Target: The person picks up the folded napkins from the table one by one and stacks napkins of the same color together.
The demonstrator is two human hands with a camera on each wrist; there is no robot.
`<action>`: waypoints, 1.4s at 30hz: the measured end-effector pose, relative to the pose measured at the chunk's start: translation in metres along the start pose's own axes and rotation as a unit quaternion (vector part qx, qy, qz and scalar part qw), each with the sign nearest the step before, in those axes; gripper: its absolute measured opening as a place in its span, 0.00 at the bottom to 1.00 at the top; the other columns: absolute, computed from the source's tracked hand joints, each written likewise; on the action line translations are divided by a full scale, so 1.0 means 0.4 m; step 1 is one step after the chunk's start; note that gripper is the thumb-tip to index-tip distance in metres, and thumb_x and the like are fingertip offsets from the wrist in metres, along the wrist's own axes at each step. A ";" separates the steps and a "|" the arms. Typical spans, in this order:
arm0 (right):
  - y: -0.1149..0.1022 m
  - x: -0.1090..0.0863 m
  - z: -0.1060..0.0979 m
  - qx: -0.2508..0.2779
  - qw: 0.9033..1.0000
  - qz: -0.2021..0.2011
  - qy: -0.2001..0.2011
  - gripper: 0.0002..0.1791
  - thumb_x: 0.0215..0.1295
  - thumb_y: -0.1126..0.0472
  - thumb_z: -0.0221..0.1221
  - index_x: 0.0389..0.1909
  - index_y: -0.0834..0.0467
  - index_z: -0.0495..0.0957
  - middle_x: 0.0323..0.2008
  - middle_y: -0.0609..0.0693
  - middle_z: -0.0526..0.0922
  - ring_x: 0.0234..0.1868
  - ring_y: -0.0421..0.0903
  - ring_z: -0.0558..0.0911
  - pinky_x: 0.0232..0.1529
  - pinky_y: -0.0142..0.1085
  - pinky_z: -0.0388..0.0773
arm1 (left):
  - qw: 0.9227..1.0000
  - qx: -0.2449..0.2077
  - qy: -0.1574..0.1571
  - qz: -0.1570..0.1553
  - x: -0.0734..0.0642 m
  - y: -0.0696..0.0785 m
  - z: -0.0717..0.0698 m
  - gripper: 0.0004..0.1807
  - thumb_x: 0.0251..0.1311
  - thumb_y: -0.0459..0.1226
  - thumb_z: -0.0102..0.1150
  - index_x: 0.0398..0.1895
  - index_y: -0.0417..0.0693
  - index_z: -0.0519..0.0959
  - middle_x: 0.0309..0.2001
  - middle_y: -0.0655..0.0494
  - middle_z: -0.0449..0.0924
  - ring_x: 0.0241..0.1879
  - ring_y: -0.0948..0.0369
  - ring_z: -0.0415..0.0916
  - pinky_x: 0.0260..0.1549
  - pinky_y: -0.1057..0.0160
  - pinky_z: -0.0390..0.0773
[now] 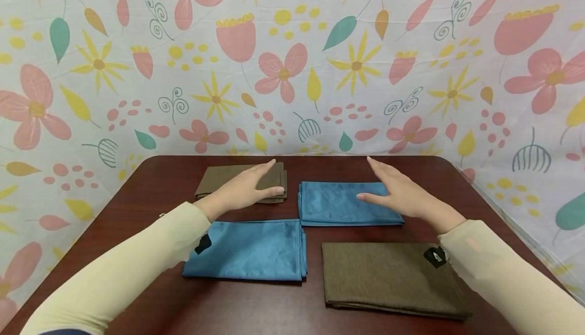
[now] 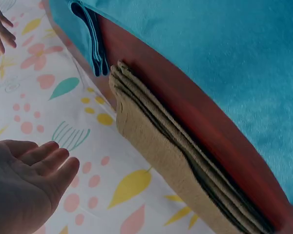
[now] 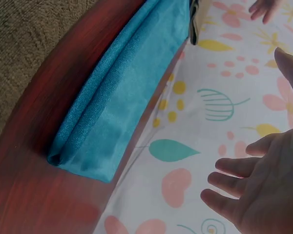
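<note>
Both hands hover above a dark red-brown table, holding nothing. In the head view the left hand (image 1: 242, 187) is in front of the back-left folded brown cloth (image 1: 228, 176), its fingers straight and thumb apart. The right hand (image 1: 402, 193) overlaps the right end of the back folded blue cloth (image 1: 338, 203), fingers likewise extended. Below the left forearm lies another folded blue cloth (image 1: 256, 248), and a larger folded brown cloth (image 1: 388, 274) sits at the front right. The wrist views show the left palm (image 2: 27, 187) and the right palm (image 3: 268, 190) with nothing in them.
The wooden table (image 1: 256, 304) has rounded back corners. Right behind it hangs a white curtain (image 1: 292, 71) printed with flowers and leaves. The cloths lie in two rows, with narrow strips of tabletop between them.
</note>
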State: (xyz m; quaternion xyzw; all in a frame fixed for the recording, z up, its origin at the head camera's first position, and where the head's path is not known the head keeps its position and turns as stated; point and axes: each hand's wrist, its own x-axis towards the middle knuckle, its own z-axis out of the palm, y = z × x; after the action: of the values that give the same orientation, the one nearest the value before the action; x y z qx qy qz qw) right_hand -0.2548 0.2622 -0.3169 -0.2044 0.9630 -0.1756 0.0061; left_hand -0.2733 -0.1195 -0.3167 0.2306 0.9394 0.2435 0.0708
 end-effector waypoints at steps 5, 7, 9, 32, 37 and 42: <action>0.005 0.001 -0.010 0.023 0.999 0.025 -0.019 0.60 0.59 0.28 0.56 0.78 0.57 0.36 0.76 0.62 0.45 0.75 0.64 0.48 0.69 0.66 0.51 | 0.999 -0.046 0.006 0.000 0.013 -0.007 0.017 0.50 0.60 0.64 0.53 0.78 0.55 0.45 0.76 0.52 0.51 0.75 0.53 0.51 0.69 0.43 0.59; 0.008 0.001 -0.013 0.029 0.999 0.031 -0.023 0.60 0.59 0.29 0.56 0.77 0.60 0.38 0.76 0.64 0.47 0.74 0.65 0.49 0.68 0.66 0.51 | 0.997 -0.072 0.007 -0.006 0.019 -0.010 0.024 0.48 0.61 0.63 0.54 0.78 0.55 0.47 0.75 0.52 0.55 0.74 0.53 0.54 0.69 0.44 0.61; 0.012 0.002 -0.016 0.038 0.998 0.033 -0.025 0.59 0.61 0.30 0.56 0.77 0.62 0.40 0.74 0.66 0.51 0.73 0.66 0.53 0.67 0.66 0.55 | 0.995 -0.098 0.006 -0.013 0.025 -0.011 0.028 0.48 0.61 0.62 0.55 0.78 0.55 0.49 0.74 0.51 0.58 0.73 0.53 0.56 0.68 0.44 0.62; 0.095 0.018 -0.008 0.146 0.984 0.089 -0.039 0.50 0.66 0.37 0.55 0.74 0.65 0.49 0.65 0.65 0.66 0.64 0.62 0.68 0.56 0.56 0.74 | 0.938 -0.335 -0.022 -0.089 0.081 0.026 0.104 0.38 0.61 0.44 0.65 0.72 0.43 0.62 0.66 0.43 0.69 0.62 0.51 0.72 0.57 0.54 0.77; 0.116 0.024 -0.001 0.161 0.980 0.110 -0.034 0.50 0.65 0.35 0.55 0.73 0.67 0.51 0.63 0.66 0.69 0.62 0.61 0.70 0.57 0.56 0.73 | 0.920 -0.374 -0.025 -0.117 0.088 0.036 0.117 0.38 0.61 0.44 0.65 0.71 0.40 0.62 0.64 0.43 0.70 0.61 0.50 0.73 0.54 0.52 0.79; 0.130 0.022 0.002 0.201 0.971 0.123 -0.039 0.50 0.66 0.37 0.55 0.73 0.69 0.50 0.63 0.68 0.68 0.62 0.62 0.71 0.61 0.58 0.71 | 0.925 -0.356 -0.031 -0.125 0.092 0.037 0.135 0.40 0.59 0.45 0.66 0.70 0.37 0.62 0.62 0.42 0.72 0.59 0.50 0.75 0.52 0.53 0.80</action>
State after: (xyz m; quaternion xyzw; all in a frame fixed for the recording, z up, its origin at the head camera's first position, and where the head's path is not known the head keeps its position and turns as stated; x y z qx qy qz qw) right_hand -0.2830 0.3029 -0.3348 -0.0851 0.9248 -0.3554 0.1060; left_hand -0.2867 -0.0681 -0.3571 0.0781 0.8093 0.5441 0.2073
